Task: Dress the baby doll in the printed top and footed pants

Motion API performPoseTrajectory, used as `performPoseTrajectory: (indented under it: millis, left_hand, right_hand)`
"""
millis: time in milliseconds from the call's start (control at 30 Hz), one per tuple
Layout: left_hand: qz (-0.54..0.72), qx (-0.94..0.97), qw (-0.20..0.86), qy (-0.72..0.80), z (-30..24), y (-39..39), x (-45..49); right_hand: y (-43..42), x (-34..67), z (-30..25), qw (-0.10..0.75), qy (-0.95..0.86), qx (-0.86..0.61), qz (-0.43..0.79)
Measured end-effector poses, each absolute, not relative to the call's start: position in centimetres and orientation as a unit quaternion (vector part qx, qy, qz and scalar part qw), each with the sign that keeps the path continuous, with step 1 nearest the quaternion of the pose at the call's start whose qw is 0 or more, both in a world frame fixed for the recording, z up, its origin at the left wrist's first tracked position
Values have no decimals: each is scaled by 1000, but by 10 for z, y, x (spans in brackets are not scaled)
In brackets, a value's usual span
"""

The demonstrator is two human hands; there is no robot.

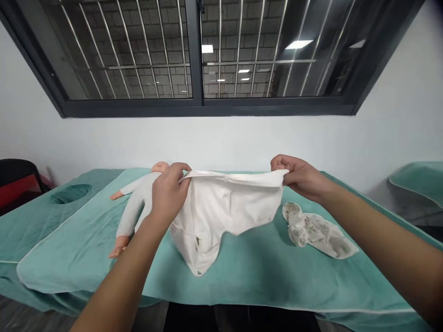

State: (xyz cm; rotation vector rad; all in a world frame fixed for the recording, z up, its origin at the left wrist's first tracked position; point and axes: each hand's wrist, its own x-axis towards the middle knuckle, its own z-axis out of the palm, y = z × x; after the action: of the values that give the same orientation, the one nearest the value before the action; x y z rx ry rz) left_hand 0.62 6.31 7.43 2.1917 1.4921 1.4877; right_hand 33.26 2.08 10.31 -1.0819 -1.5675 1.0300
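A white cloth garment, perhaps baby clothing, is stretched between my two hands above the bed. My left hand pinches its left end near the top edge. At the opposite end, my right hand grips the upper corner between thumb and fingers. The top edge runs nearly level, while the lower left part hangs down in a point. Behind my left hand lies a baby doll in a pale grey suit, its head and body partly hidden. Below my right hand rests a crumpled white patterned garment.
A green cover spreads over the bed. Near its left end the bed has a round hole. A black and red chair stands at the far left, and another green-covered surface at the right. Behind is a white wall under a barred window.
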Motion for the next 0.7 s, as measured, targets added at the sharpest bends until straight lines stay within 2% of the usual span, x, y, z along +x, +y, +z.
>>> performPoseTrajectory:
  millis: [100,167,233,300,400,500,600,700]
  left_hand:
    - [473,707,127,510,74,63,7]
    - [444,724,176,498,76,61,12]
    - [408,754,201,473,81,56,21]
    - [378,786,214,441,87,50,32]
    - [345,814,235,404,95,40,47]
    - [340,821,237,393,101,31,54]
    - [406,795,219,394,105,24,49]
    - [504,728,220,410,108,18,39]
  right_hand:
    - [22,346,92,400,-671,-516,351]
    - [19,345,90,323,-710,-552,295]
    - [13,335,91,248,-749,-556,261]
    - [5,313,92,213,-778,-530,260]
    - [-4,273,88,237,-805,-479,259]
    - [-4,244,80,260,-803,-497,204]
    - [4,240,70,270,-774,-560,119]
    - [15,252,57,288,-734,-609,89]
